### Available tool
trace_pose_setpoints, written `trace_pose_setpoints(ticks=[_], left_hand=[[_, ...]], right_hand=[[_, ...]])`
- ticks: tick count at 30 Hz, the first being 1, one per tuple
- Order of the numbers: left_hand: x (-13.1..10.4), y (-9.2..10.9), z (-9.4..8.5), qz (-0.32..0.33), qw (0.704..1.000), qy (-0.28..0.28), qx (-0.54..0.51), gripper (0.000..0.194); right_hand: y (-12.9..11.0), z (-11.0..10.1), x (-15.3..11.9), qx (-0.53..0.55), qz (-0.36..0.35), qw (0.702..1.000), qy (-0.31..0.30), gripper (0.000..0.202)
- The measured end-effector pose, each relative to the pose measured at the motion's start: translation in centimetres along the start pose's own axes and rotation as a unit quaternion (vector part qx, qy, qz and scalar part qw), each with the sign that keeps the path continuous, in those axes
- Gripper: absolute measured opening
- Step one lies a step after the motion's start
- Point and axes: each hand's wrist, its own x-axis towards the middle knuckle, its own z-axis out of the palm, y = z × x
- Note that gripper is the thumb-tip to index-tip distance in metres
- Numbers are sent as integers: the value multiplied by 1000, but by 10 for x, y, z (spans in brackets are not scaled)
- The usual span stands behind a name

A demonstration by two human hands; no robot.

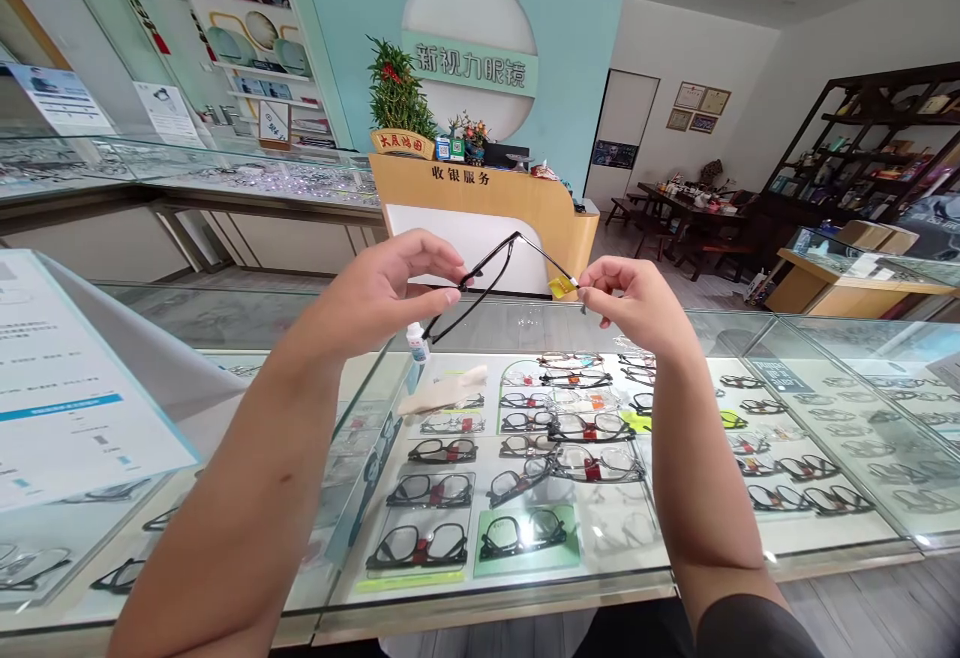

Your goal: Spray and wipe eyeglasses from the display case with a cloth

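Observation:
A pair of black-framed eyeglasses [492,255] is held up over the glass counter, its front turned at a slant. My left hand [390,286] is closed on one side of the frame, with thumb and fingers near the hinge. Pinched in the fingertips of my right hand [631,300] is the end of a temple arm. A small yellow tag [561,286] hangs from that arm beside my right fingertips. Below my left hand, a small white bottle [418,342] stands on the counter, and a beige cloth [444,392] lies near it.
Under the glass countertop [322,603] are rows of eyeglasses [418,545]. A white printed sign [67,378] stands at left. Beyond are a wooden reception desk [480,193] with a plant [400,88], another display case [247,178], and a dark table [686,206].

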Motion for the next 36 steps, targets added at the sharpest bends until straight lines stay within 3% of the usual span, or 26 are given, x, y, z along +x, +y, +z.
trace_pose_setpoints(ticks=[4,7,9,14,18,24,33,36], left_hand=[[4,-2,6,-24,998,-13,-49,41],[7,-8,13,-18,997,19,-75,40],[8,-11,20,-14,995,40,-94,40],[3,-4,44,5,993,44,-107,37],[-3,10,53,11,996,20,-81,35],[-5,15,57,9,995,20,-100,36],[3,8,56,-13,962,131,-237,43],[5,5,56,8,953,179,-243,42]], right_hand=[[-2,2,-1,-48,-17,997,55,6],[-12,6,-5,-54,-50,983,168,12],[-20,14,-9,-27,-67,974,213,17],[-29,52,-12,26,-53,992,114,38],[-25,67,-7,20,-36,992,119,44],[-25,63,-6,21,-12,989,144,38],[-9,52,3,47,-14,984,173,22],[-6,49,5,51,3,984,169,27]])
